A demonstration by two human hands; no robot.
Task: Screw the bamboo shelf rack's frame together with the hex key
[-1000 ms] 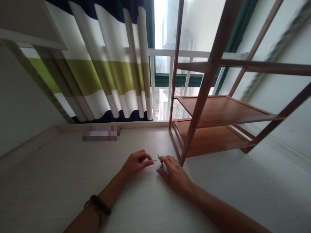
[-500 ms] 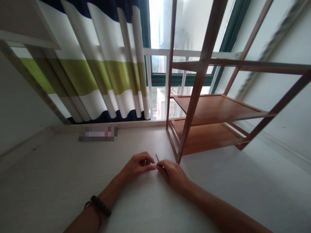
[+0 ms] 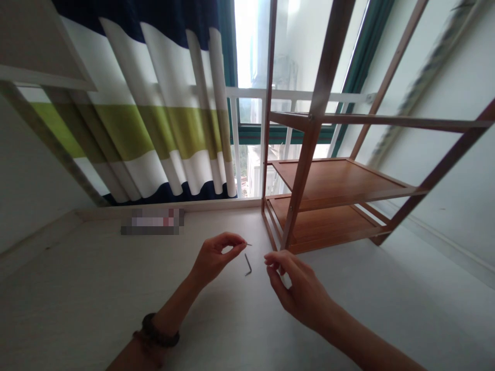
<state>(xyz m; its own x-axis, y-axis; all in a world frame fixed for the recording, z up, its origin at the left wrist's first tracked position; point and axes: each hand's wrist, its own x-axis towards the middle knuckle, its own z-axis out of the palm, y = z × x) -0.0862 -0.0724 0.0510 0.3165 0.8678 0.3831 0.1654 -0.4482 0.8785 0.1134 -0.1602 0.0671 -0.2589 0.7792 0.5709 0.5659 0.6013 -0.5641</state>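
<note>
My left hand point(image 3: 217, 256) pinches a small, thin, screw-like piece point(image 3: 249, 245) between thumb and fingertips, its tip pointing right. Just below it, between my two hands, an L-shaped hex key point(image 3: 248, 265) appears to lie on the pale floor point(image 3: 216, 319), touched by neither hand. My right hand point(image 3: 296, 281) is open and holds nothing I can see; its fingers are loosely bent and the thumb stands apart. Right behind this hand is the front leg of a brown wooden shelf rack point(image 3: 299, 188).
A striped curtain point(image 3: 154, 123) hangs at the back left, beside a window with a white railing point(image 3: 247, 93). A blurred-out flat object point(image 3: 152, 221) lies on the floor near the low back ledge point(image 3: 212, 205). White walls stand left and right.
My right hand has let go of the hex key and drawn back to the right. My left hand has risen slightly, with the small piece now showing in its pinch. The view has shifted slightly.
</note>
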